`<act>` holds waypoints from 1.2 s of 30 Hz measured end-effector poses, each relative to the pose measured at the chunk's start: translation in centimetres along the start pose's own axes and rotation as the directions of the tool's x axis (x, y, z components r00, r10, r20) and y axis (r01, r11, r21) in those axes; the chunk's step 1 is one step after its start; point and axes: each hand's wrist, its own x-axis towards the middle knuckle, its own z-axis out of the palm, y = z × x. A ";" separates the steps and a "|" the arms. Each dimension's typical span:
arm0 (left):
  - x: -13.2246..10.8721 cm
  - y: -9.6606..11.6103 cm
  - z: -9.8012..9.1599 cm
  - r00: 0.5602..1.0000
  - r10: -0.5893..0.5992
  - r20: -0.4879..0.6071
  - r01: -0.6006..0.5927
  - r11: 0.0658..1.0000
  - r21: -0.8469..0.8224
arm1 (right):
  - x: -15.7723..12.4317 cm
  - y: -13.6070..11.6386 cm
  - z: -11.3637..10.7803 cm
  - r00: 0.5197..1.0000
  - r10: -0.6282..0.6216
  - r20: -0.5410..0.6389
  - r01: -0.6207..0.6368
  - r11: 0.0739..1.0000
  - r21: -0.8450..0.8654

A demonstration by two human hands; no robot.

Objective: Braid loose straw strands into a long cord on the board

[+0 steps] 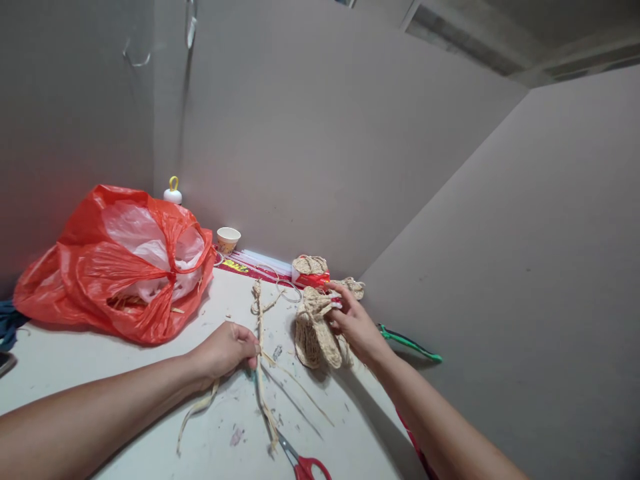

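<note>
My left hand (227, 352) is closed in a pinch on a thin braided straw cord (260, 333), whose knotted top lies on the table. Loose straw strands fan out from its lower end. My right hand (356, 323) is at the woven straw slippers (313, 330), fingers bent around a small red and white object (337, 303) too small to name. Whether those fingers also grip a slipper is hidden. Red-handled scissors (303, 463) lie at the front edge, their blades by the cord's lower end. Another straw strand (197, 410) trails below my left wrist.
A large red plastic bag (120, 267) fills the back left. Along the wall stand a paper cup (229, 240), white sticks (265, 260), a wire ring (290, 293) and another woven piece (310, 265) on a red pack. A green strap (413, 343) hangs at the right edge.
</note>
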 end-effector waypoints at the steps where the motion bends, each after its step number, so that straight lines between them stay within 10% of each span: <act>1: 0.0 -0.1 0.0 1.000 -0.001 0.000 0.001 1.000 -0.002 | 0.1 0.2 0.3 1.000 0.003 -0.011 -0.004 0.999 -0.046; 10: 0.1 -0.2 -0.1 1.000 0.006 0.000 -0.006 1.000 0.010 | 0.0 -0.8 1.3 0.952 0.214 0.220 -0.240 0.966 0.100; 27: 0.1 -0.6 0.2 0.999 0.002 -0.039 -0.004 0.999 -0.053 | 2.9 -5.7 4.6 0.975 -0.177 0.135 0.109 0.906 0.408; 36: 0.6 -1.0 0.2 0.999 -0.001 -0.054 -0.004 0.995 -0.101 | 4.1 -2.3 6.0 0.969 -0.160 0.189 0.054 0.881 0.469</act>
